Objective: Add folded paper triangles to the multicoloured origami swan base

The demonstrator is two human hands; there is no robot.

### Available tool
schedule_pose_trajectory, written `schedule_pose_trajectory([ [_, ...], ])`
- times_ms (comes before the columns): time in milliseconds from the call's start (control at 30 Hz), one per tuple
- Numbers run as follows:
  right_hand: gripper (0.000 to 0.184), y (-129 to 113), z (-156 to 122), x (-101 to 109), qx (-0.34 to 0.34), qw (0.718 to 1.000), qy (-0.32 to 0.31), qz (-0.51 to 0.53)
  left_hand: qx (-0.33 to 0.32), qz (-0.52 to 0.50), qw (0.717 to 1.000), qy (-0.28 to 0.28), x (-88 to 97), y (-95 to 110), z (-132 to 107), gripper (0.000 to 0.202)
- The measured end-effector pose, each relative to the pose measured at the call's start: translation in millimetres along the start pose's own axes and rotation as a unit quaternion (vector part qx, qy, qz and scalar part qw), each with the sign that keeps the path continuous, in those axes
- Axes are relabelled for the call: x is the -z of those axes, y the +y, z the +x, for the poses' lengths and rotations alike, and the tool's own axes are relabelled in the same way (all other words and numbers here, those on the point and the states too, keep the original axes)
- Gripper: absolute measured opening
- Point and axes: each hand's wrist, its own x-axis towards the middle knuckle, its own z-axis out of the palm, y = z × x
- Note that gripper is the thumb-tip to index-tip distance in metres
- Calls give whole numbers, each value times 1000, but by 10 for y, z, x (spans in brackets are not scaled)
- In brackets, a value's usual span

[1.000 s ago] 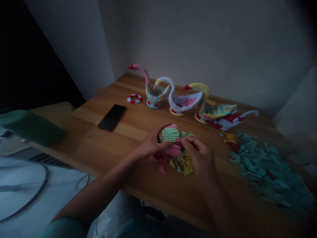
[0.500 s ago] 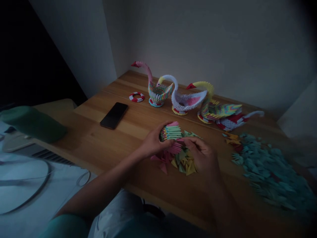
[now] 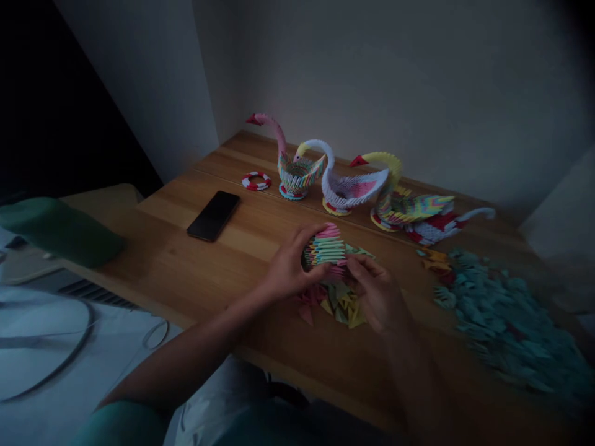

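My left hand (image 3: 290,263) is wrapped round a partly built ring of folded paper pieces (image 3: 328,248), striped in pink, green, yellow and blue. At its right edge, the thumb and fingers of my right hand (image 3: 374,288) pinch a small pink folded paper piece (image 3: 343,262) against the ring. Below the ring lie loose yellow and green paper triangles (image 3: 351,310) and pink paper triangles (image 3: 309,303). The ring's underside and part of its far side are hidden by my left hand.
Several folded-paper swans (image 3: 348,189) stand along the back of the wooden table (image 3: 195,291). A red and white paper ring (image 3: 256,181) and a black phone (image 3: 214,215) lie left of them. To the right spreads a heap of teal paper pieces (image 3: 511,322) beside a few orange ones (image 3: 437,259).
Between my hands the ring has turned a little and shifted slightly right. The pink piece in my right hand has come up against the ring's edge.
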Motion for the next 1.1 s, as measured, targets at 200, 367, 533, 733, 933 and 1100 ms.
schedule_pose_trajectory([
  [200, 36, 24, 5, 18, 4, 1000, 1, -16, -7, 3, 1000, -5, -9, -4, -3, 62],
  [367, 31, 110, -39, -51, 59, 995, 30, -74, -8, 3, 1000, -11, -36, -43, -4, 61],
  [533, 33, 95, -40, -86, 45, 998, 38, -12, 9, -11, 1000, -4, -28, -48, 6, 62],
  [733, 34, -18, -43, -33, 72, 995, 25, -69, 5, -47, 999, -17, -28, -82, 10, 82],
  [933, 32, 6, -62, -49, 47, 998, 17, -41, -11, 8, 1000, -13, -98, -139, -13, 87],
  [1100, 30, 41, -69, -83, 11, 1000, 13, 13, 8, 42, 999, -14, -138, -133, -51, 83],
])
